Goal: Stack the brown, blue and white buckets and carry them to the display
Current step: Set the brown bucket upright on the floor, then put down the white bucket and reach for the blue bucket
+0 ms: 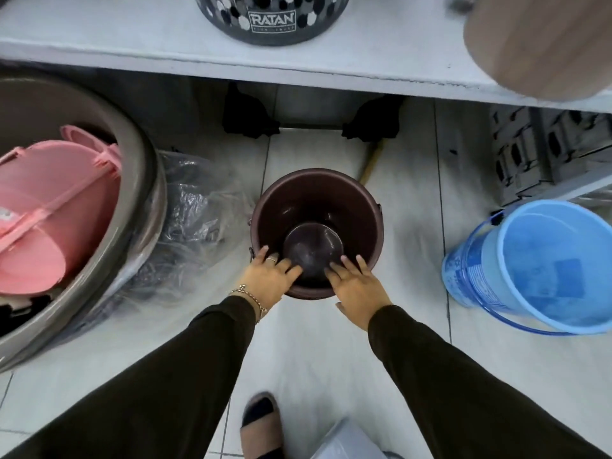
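Observation:
A brown bucket [318,207] stands upright on the tiled floor in the middle of the view. My left hand [270,276] and my right hand [356,283] both rest on its near rim, fingers spread and reaching over the edge into the bucket. A blue bucket [543,266] with a blue handle stands on the floor to the right, apart from the brown one. A white object [344,438] shows at the bottom edge near my foot; I cannot tell whether it is the white bucket.
A large grey tub [139,180] holding pink plastic lids [56,213] sits at left, with crumpled clear plastic [195,207] beside it. A white shelf [165,38] runs across the top with a patterned basket [271,18] and a tan container [543,44]. A grey crate [543,150] stands at right.

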{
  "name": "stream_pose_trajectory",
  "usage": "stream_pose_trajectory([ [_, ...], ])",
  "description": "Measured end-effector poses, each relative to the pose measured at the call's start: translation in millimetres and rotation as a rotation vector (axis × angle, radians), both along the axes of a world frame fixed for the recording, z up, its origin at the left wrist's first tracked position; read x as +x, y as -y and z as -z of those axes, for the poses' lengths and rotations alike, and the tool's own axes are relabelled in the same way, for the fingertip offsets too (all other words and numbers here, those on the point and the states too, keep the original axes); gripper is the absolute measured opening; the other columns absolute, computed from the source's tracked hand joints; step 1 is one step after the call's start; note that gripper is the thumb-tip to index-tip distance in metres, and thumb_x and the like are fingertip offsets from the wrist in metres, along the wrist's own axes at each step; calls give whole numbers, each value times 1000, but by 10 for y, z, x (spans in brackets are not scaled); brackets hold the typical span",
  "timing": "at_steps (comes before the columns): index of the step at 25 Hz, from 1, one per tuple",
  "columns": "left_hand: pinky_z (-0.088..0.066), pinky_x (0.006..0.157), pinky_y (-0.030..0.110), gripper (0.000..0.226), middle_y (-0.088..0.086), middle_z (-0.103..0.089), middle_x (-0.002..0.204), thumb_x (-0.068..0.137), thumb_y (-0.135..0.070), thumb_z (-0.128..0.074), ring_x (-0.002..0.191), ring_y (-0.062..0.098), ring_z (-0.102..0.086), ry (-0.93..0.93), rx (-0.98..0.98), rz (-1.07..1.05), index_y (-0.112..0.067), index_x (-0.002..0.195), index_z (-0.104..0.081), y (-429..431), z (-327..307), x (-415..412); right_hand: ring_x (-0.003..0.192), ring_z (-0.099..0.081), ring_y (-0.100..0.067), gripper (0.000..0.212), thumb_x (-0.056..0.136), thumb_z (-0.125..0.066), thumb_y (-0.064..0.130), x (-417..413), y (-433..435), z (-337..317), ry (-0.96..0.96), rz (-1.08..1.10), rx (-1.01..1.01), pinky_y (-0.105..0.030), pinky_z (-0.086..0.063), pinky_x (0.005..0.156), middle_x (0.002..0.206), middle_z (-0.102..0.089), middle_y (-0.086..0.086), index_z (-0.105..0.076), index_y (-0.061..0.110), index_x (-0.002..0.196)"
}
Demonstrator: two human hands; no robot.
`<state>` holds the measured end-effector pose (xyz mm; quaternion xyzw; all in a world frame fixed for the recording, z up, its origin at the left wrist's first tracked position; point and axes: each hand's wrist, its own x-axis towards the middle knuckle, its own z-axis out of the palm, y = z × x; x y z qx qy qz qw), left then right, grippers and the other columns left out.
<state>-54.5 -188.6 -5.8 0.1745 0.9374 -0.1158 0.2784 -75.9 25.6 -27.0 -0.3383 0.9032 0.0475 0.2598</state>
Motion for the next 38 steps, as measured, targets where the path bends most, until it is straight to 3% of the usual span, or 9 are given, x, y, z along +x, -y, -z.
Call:
stream_pose_trajectory([
  [3, -4, 122, 54, 109, 11, -7, 167, 77, -63, -65, 153, 36, -8, -88, -7, 0, -20, 157, -5, -14, -126, 261, 158, 0, -29, 95, 91, -61, 47, 96, -313, -222, -46, 21, -17, -46, 1, 125, 170, -10, -9, -7, 10, 160],
  [7, -2, 123, 49, 114, 13, 6, 167, 73, -77, -56, 154, 34, 0, -203, 94, -86, -19, 157, -5, -355, -283, 882, 158, 3, -27, 104, 88, -60, 58, 396, -834, -565, -2, 36, -11, -45, -1, 127, 171, -1, -8, 0, 12, 160],
  [11, -3, 124, 48, 113, 9, 7, 167, 71, -85, -46, 154, 31, -1, -119, 164, -315, -23, 158, -9, -1016, -367, 1776, 158, 4, -26, 99, 90, -66, 42, 1002, -1436, -721, 125, -42, 80, -43, -7, 128, 171, -1, -5, -3, 13, 160],
  [16, -39, 112, 41, 103, -3, -20, 163, 54, -87, -56, 139, 25, -42, 205, 427, -814, -34, 140, -36, -2158, -42, 3338, 156, -14, -26, 78, 95, -61, 17, 2089, -2077, -332, 407, -101, 208, -42, -20, 125, 168, -20, -3, -17, 18, 159],
  [21, -55, 84, 34, 61, -3, -18, 148, 69, -52, -75, 95, 27, -67, 322, 557, -1172, -26, 116, -45, -3016, 519, 4207, 115, -61, -27, 41, 95, -57, 33, 2766, -2386, 210, 415, 88, 17, -37, -53, 90, 134, -58, -4, -44, 18, 131],
  [24, -55, 81, 36, 22, 1, -47, 139, 90, -33, -61, 91, 25, -69, 33, 717, -1350, -25, 108, -53, -3147, 526, 4114, 100, -66, -28, 29, 98, -47, 39, 2647, -2443, 174, 219, 202, -174, -36, -53, 77, 116, -68, -3, -49, 21, 121],
  [27, -53, 71, 34, 13, 1, -72, 104, 93, -33, -54, 83, 27, -71, -134, 772, -1478, -31, 105, -49, -3000, 410, 3620, 100, -66, -32, 32, 98, -50, 34, 2220, -2459, 34, 126, 414, -305, -40, -54, 84, 112, -70, -10, -48, 22, 127],
  [33, -61, 78, 52, 28, 17, -71, 104, 92, -19, -56, 92, 42, -68, -7, 887, -1702, -16, 119, -51, -2877, 536, 2767, 132, -51, -36, 91, 92, -60, 5, 1731, -2716, 54, 430, 649, -202, -44, -43, 111, 153, -37, -18, -2, 23, 160],
  [38, -62, 65, 48, 30, 14, -68, 91, 90, -15, -59, 70, 31, -61, 42, 855, -1855, -12, 120, -52, -2927, 696, 2622, 139, -45, -30, 82, 94, -57, 8, 1861, -2910, 289, 518, 787, -416, -26, -32, 107, 156, -41, -12, -8, 17, 160],
])
